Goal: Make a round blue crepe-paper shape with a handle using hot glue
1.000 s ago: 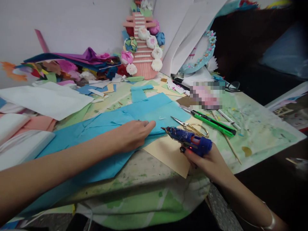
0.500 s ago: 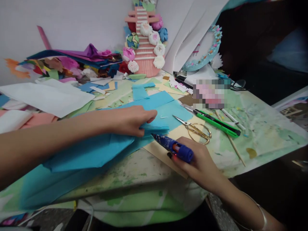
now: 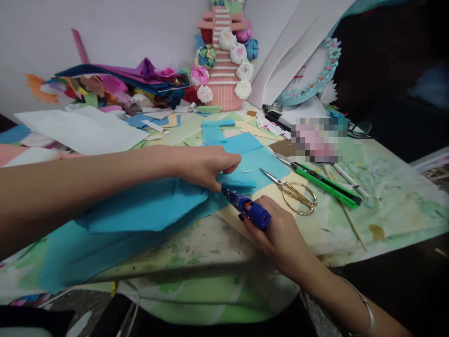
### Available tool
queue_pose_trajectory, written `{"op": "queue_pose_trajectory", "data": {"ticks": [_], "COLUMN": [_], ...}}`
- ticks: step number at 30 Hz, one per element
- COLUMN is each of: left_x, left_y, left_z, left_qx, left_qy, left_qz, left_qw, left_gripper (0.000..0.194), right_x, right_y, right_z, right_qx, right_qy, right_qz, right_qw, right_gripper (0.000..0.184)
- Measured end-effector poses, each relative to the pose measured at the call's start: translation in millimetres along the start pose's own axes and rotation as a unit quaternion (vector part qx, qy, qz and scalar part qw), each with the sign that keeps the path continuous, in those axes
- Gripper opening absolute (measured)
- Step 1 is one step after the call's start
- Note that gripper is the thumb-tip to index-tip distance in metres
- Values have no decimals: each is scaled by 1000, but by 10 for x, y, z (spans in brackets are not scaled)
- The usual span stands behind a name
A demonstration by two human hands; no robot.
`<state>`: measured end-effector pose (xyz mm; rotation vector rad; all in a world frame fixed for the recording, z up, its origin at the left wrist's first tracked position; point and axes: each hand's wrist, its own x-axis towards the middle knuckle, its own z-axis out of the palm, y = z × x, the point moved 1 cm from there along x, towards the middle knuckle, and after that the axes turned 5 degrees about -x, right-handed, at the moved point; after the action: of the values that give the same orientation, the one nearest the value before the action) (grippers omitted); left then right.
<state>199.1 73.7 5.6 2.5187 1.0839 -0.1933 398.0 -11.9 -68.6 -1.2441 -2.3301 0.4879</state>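
My left hand is closed on the raised fold of the blue crepe paper, lifting its near layer off the layer beneath. A blue glue gun is gripped in my right hand, its small red light glowing. Its nozzle points into the gap under the lifted fold, close to my left thumb; whether the tip touches the paper I cannot tell. Gold-handled scissors lie just beyond my right hand, blades toward the blue paper. A cream sheet of card lies partly under the paper.
A green box cutter and a wooden stick lie on the right. At the back stand a pink paper guitar with paper flowers and a round wreath. White paper and colourful scraps cover the left.
My left hand has raised the near layer of the blue paper. My right hand has brought the glue gun left, its nozzle now at the fold. The view has shifted slightly left.
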Motion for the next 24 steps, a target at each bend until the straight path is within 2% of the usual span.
{"op": "queue_pose_trajectory", "data": {"ticks": [8, 24], "left_x": [-24, -20], "left_y": [-5, -1], "left_z": [2, 0], "left_qx": [7, 15], "left_qy": [-2, -15], "left_qz": [2, -13], "left_qw": [1000, 1000], "left_gripper": [27, 28], "right_x": [-9, -202], "right_y": [21, 199], "right_z": [-49, -201], "right_qx": [4, -9], "right_qy": [1, 10], "right_qz": [16, 58], "right_qw": [1000, 998], "right_gripper": [16, 14]}}
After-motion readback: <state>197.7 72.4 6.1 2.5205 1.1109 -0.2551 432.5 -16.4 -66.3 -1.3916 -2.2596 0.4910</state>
